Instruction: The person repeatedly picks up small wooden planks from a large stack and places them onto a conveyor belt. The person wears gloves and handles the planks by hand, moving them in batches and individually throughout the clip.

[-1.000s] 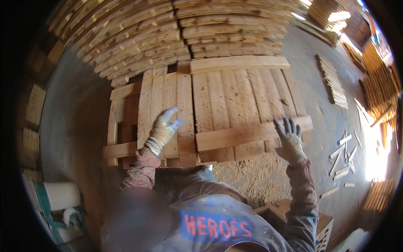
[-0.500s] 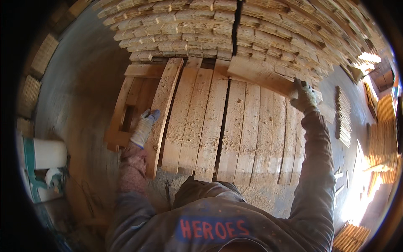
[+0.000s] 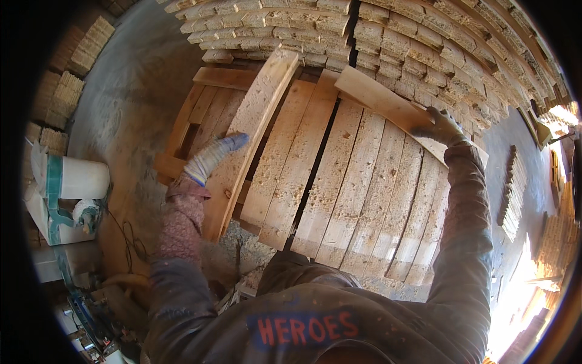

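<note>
My left hand, in a pale work glove with bluish fingertips, grips a long wooden board from its left edge. That board is raised and tilted over the left side of a row of planks sprinkled with wood crumbs. At the far right, my gloved right hand holds another board, which slants across the far ends of the row; its fingers are partly in shadow. Below the left board, some bare boards lie with a gap among them.
A tall stack of rough planks rises just beyond the row. A white and green machine or container stands at the left, with a dark cable on the floor. A slatted stack lies at the right; more wood stacks stand at far left.
The left board has come up off the row and its far end has swung right. My right hand still holds its board, which has shifted slightly. The whole view has also turned.
</note>
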The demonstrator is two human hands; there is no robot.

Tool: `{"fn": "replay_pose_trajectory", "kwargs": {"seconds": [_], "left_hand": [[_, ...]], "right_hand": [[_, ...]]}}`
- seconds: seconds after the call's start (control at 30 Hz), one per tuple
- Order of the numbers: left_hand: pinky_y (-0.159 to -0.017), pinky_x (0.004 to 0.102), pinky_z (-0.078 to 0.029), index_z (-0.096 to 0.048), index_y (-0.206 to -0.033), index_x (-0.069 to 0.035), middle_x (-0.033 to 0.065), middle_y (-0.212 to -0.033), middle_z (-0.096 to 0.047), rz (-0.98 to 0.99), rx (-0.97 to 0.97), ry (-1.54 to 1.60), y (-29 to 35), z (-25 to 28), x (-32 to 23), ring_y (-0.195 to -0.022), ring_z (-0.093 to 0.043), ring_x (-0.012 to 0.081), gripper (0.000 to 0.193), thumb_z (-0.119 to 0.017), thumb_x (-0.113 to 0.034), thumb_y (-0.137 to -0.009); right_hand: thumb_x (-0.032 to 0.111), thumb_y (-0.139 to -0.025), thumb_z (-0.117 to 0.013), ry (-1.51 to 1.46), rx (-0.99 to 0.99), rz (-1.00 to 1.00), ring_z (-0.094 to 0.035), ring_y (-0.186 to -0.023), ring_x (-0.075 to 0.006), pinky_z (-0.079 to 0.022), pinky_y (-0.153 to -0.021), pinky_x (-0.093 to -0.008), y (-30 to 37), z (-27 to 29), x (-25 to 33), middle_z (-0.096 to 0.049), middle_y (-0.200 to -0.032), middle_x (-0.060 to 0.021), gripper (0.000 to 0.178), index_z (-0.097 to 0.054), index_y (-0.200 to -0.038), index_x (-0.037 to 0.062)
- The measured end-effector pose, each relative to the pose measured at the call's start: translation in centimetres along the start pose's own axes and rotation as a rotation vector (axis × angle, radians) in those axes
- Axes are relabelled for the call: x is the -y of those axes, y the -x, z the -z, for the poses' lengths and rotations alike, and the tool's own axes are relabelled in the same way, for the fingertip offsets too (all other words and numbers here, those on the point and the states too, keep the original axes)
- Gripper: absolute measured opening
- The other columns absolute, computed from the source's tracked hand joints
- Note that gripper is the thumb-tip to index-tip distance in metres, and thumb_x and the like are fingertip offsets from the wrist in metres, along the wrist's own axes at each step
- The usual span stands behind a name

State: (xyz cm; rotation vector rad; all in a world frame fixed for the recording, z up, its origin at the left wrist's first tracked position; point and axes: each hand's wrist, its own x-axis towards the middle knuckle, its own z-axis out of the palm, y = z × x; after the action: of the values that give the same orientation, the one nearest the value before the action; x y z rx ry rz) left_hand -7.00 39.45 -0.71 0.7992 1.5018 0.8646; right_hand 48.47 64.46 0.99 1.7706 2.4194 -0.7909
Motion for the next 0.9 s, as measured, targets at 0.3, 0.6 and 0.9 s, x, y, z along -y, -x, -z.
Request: {"fn": "replay_pose_trajectory", "kwargs": {"seconds": [0.3,0.6,0.9], "left_hand": [[-0.114,0.0304,-0.044,-0.064,-0.135,-0.002,0.0089,-0.135,-0.067,-0.075,0.244,0.078,-2.4,-5.3,4.3,-0.129,-0.06,0.0166,0.042,-0.063,-0.028,-0.102],[-0.102,0.0384,-0.055,0.007,-0.165,-0.017,0.0264,-0.136,-0.061,-0.123,-0.038,0.054,2.9,1.9,-2.2,-0.122,-0.063,0.0283,0.124,-0.084,-0.004,-0.082],[-0.111,0.0538,-0.042,0.0,-0.165,-0.027,0.0339,-0.147,-0.044,-0.348,-0.519,-0.773,-0.1,8.2,1.5,-0.138,-0.046,0.0471,0.134,-0.091,-0.045,-0.068]], "right_hand": [[0.036,-0.07,-0.087,0.288,-0.205,0.085,-0.067,-0.109,-0.0407,-0.056,-0.093,-0.048,6.5,-3.4,3.5,-0.069,-0.114,-0.021,0.078,-0.055,-0.135,0.0067],[0.016,-0.091,-0.078,-0.799,0.097,0.159,-0.066,-0.088,-0.015,-0.057,-0.072,-0.0298,11.5,-2.4,9.8,-0.069,-0.105,-0.0111,0.051,-0.051,-0.131,-0.0016],[0.049,-0.086,-0.078,-0.9,-0.117,-0.02,-0.068,-0.072,-0.0241,-0.057,-0.07,-0.0391,1.8,-20.6,38.0,-0.071,-0.081,-0.0145,0.062,-0.066,-0.103,-0.009]]}}
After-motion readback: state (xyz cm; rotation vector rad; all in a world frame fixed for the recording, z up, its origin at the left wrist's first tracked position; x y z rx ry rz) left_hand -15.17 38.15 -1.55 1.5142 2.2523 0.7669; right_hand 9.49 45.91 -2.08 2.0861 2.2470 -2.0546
